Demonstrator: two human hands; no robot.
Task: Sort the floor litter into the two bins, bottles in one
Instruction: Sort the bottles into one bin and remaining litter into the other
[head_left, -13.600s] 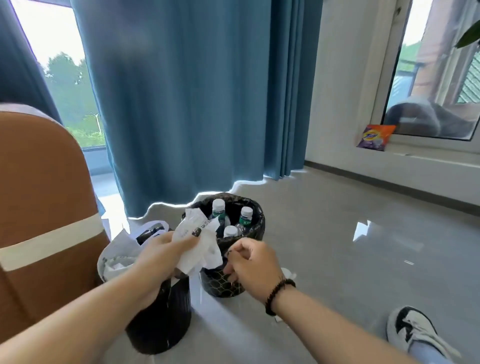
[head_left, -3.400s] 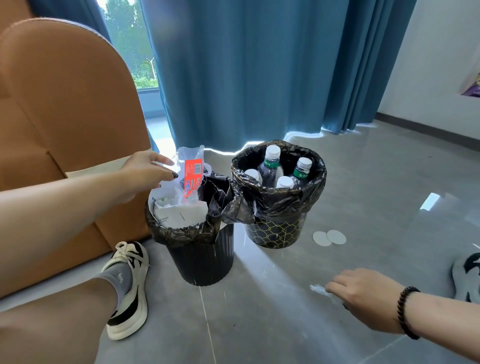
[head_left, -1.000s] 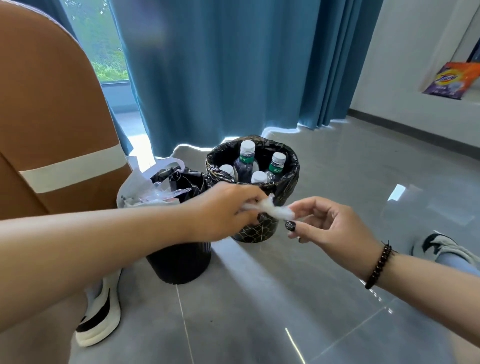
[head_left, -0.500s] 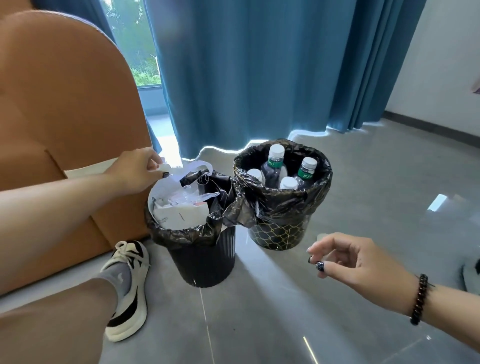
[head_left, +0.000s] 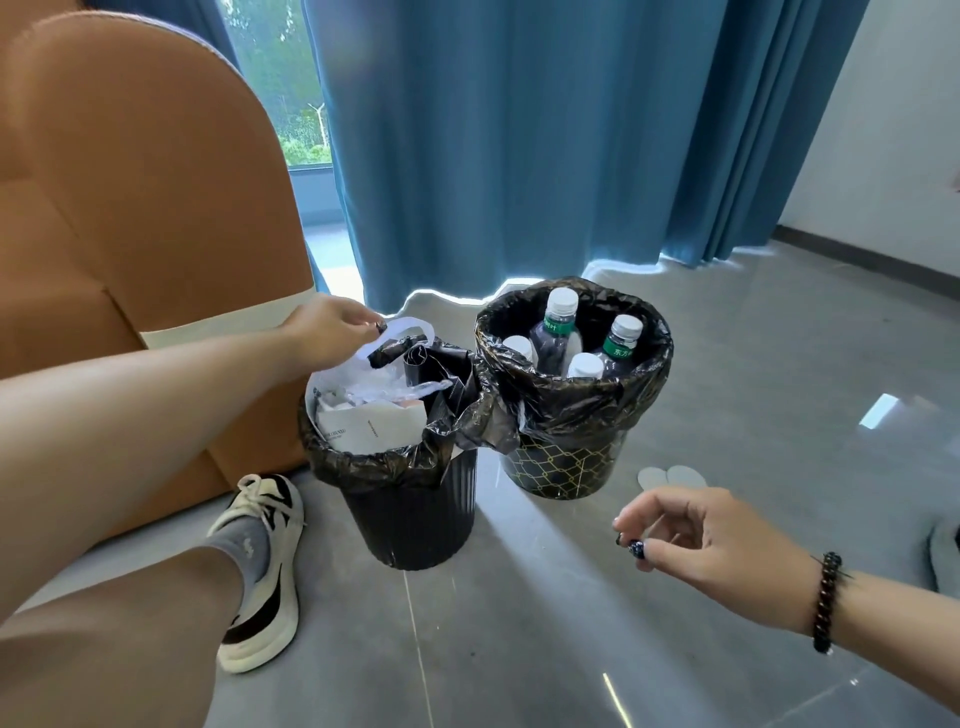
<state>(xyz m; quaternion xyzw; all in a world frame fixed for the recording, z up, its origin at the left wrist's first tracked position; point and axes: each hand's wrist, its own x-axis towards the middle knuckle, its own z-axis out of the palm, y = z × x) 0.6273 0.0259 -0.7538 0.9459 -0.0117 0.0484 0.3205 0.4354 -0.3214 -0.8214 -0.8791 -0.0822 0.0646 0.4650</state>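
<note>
left hand (head_left: 324, 332): fingers curled at white bag (head_left: 363, 371) rim over ribbed bin (head_left: 410, 514), grip unclear. right hand (head_left: 711, 551): loosely curled, empty, near bottle bin (head_left: 563, 462).

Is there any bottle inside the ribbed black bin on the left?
No, the ribbed bin shows only paper and plastic wrappers; the bottles stand in the patterned bin.

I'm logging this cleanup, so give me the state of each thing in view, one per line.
Ribbed black bin: upright, lined, full of paper and plastic.
Gold-patterned bin: upright, lined, holding four capped bottles.
Left hand: over the ribbed bin, at a white plastic bag.
Right hand: empty, fingers loosely curled.
Two white discs: flat on the floor.
</note>
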